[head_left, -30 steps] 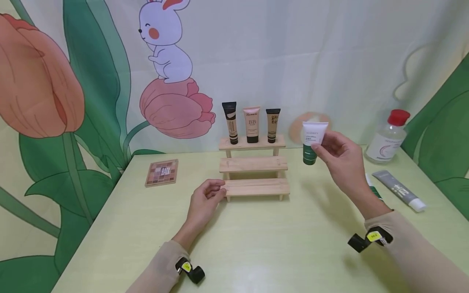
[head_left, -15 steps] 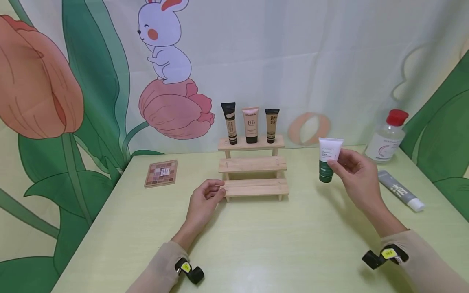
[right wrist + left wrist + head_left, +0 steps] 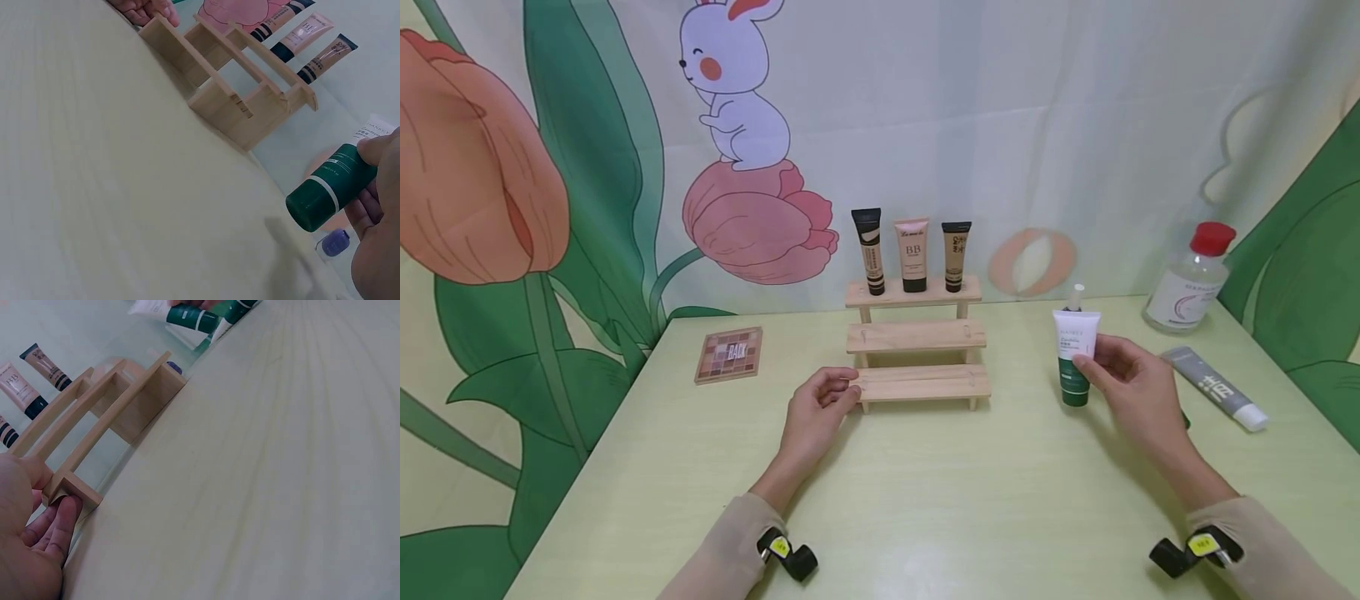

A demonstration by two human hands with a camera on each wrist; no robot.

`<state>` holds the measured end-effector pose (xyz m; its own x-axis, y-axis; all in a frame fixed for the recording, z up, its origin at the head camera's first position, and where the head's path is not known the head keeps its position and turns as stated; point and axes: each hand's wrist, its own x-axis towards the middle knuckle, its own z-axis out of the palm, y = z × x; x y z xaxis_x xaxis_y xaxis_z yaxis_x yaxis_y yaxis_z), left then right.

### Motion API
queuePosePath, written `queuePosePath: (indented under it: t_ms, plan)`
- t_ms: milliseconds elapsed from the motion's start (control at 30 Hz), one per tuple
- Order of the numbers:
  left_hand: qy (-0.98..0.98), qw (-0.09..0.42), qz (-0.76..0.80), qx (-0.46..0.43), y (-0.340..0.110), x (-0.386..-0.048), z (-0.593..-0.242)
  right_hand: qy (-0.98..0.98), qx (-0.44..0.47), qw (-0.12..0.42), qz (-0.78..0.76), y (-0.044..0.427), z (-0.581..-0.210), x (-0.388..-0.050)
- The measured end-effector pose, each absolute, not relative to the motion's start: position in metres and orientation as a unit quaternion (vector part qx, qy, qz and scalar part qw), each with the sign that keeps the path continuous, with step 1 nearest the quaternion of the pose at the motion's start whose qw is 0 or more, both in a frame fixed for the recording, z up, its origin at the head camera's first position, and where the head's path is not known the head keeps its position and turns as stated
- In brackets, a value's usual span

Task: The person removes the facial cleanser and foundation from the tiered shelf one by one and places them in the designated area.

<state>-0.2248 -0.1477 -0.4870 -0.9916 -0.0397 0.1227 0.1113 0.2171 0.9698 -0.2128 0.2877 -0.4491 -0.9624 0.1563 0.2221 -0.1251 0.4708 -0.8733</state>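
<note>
A three-step wooden rack (image 3: pixel 917 383) stands on the table, and my left hand (image 3: pixel 820 417) grips the left end of its lowest step. In the left wrist view, my thumb lies over the step (image 3: pixel 112 425) and my fingers curl beneath it. To the right of the rack, my right hand (image 3: pixel 1138 396) pinches a white and green squeeze tube (image 3: pixel 1075 358) by its side. The tube is upright, green cap downward. In the right wrist view, the green cap (image 3: pixel 312 203) hangs above the table. Three makeup tubes (image 3: pixel 914 257) stand on the top step.
A grey tube (image 3: pixel 1217 390) lies at the right, near a clear bottle with a red cap (image 3: pixel 1187 283). Behind my right hand, part of another green tube (image 3: pixel 1186 420) shows. A white-tipped item (image 3: pixel 1077 297) stands behind the held tube. An eyeshadow palette (image 3: pixel 728 355) lies left.
My right hand has moved right, then lower and closer to the front, carrying the white and green tube. My left hand stays at the rack.
</note>
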Motion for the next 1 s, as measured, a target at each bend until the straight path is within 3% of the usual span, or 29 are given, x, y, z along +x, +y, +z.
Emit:
queuePosePath:
  t_ms: [200,1000]
  plan:
    - [-0.778,0.06,-0.624,-0.023,-0.148,-0.224,-0.487,-0.846,-0.037,0.114,0.519,0.288,-0.459,-0.21]
    - [-0.781,0.063,-0.622,-0.021,-0.148,-0.224,-0.488,-0.882,-0.062,0.118,0.452,0.283,-0.479,-0.214]
